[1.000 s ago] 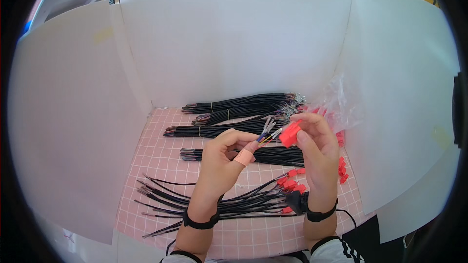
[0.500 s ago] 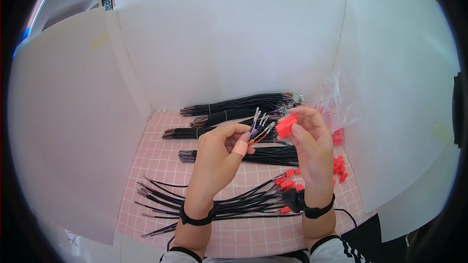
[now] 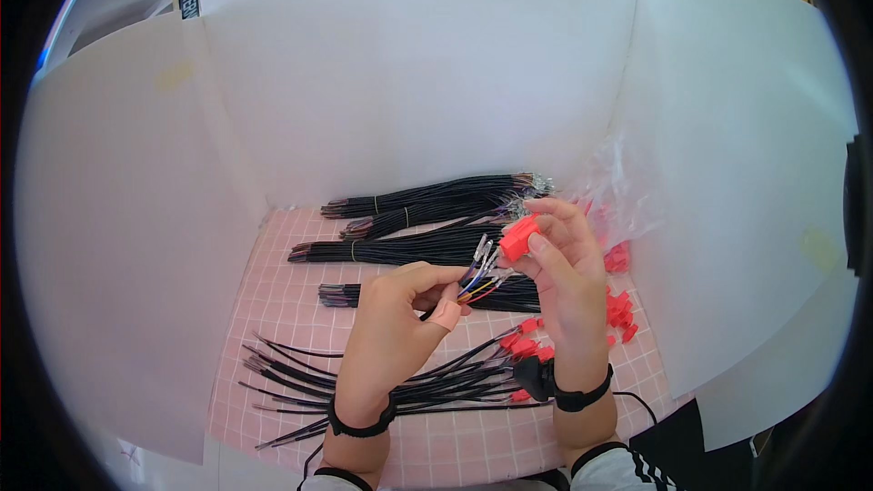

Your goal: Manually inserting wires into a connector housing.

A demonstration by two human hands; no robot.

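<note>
- Red connector housing [image 3: 520,237] stays pinched between the thumb and fingers of the right hand [image 3: 570,284], much as half a second ago; the left hand [image 3: 396,320] has dropped lower, nearer the body.
- Left thumb and fingers are clamped on coloured wires [image 3: 474,292], whose metal terminals [image 3: 481,248] fan out just left of the housing; I can't tell whether any touch it.
- Beyond the hands lie black cable bundles [image 3: 391,252], the nearest partly hidden by them.
- Loose black cables [image 3: 455,397] pass beneath the left forearm.
- Rightward, a clear bag [image 3: 623,186] and more red connectors [image 3: 620,307] sit near the panel [image 3: 755,182].
</note>
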